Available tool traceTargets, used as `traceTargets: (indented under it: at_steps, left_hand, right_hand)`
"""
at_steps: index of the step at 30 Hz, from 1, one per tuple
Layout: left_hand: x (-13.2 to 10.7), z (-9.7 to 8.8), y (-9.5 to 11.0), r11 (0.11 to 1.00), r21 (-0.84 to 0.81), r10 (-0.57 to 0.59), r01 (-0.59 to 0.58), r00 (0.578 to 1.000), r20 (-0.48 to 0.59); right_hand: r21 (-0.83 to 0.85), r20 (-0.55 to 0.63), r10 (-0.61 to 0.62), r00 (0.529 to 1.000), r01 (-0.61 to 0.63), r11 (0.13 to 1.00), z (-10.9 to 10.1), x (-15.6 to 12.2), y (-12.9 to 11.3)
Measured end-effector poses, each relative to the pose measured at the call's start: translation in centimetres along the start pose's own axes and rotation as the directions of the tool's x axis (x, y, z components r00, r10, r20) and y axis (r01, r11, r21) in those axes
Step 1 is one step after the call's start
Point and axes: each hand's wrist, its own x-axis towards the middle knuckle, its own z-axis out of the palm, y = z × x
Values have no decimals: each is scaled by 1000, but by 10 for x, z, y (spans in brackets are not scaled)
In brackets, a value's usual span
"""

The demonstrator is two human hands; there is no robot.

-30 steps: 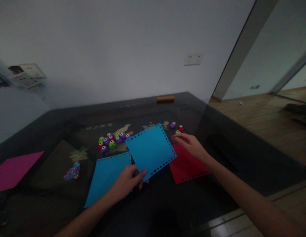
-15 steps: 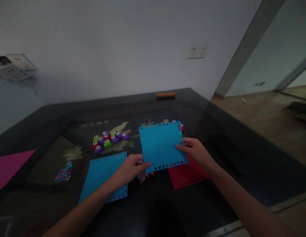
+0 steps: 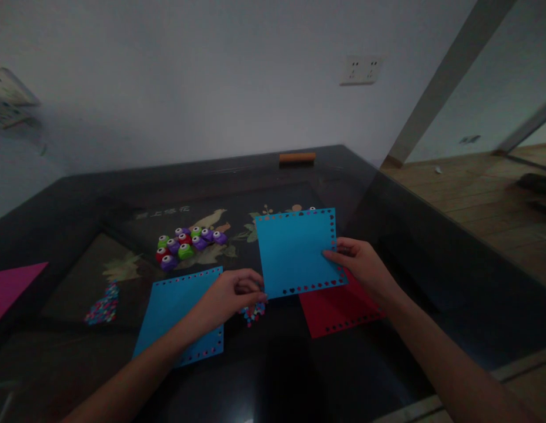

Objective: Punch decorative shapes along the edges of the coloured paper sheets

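Note:
Over the dark table my right hand [image 3: 363, 264] pinches the right edge of a blue square paper card [image 3: 299, 252] with small shaped holes along three edges. My left hand [image 3: 237, 294] is at the card's lower left corner, fingers bent and parted from the thumb, no longer over the card's face. Below the left hand lie small coloured beads [image 3: 254, 314], partly hidden. A second blue card [image 3: 180, 305] with punched edges lies under the left forearm. Behind the held card, a red punched card [image 3: 338, 311] rests on the table, partly covered.
Several red, green and purple eye-shaped toys [image 3: 184, 244] cluster at left centre. A bead pile [image 3: 104, 305] and a pink sheet [image 3: 12, 288] lie further left. A brown stick [image 3: 297, 158] sits near the back edge of the dark table [image 3: 273, 376], against the wall.
My left thumb has slid off the face of the blue card to its corner. The card has shifted slightly right and up in my right hand. The view has shifted a little.

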Motion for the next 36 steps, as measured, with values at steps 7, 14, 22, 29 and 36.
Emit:
traceTargets:
  at_steps: [7,14,22,29,36]
  left_hand:
    - [1,-3,-4,993,111,-14,25,995,-97]
    - [-1,-1,-2,990,132,51,-45,998,-46]
    - [-5,8,6,976,198,99,-94,995,-18]
    - [-4,13,7,962,274,72,-21,981,-179]
    - [4,31,14,976,208,93,-56,980,-175]
  right_hand:
    - [23,-20,-20,1000,21,1000,-8,2,2]
    - [16,-12,-34,999,35,999,-8,1,4]
    - [11,-11,-30,999,31,999,-7,-3,1]
    - [-5,-20,-19,1000,19,1000,-19,-6,2]
    - [-49,-90,-8,996,3,999,-46,-18,6]
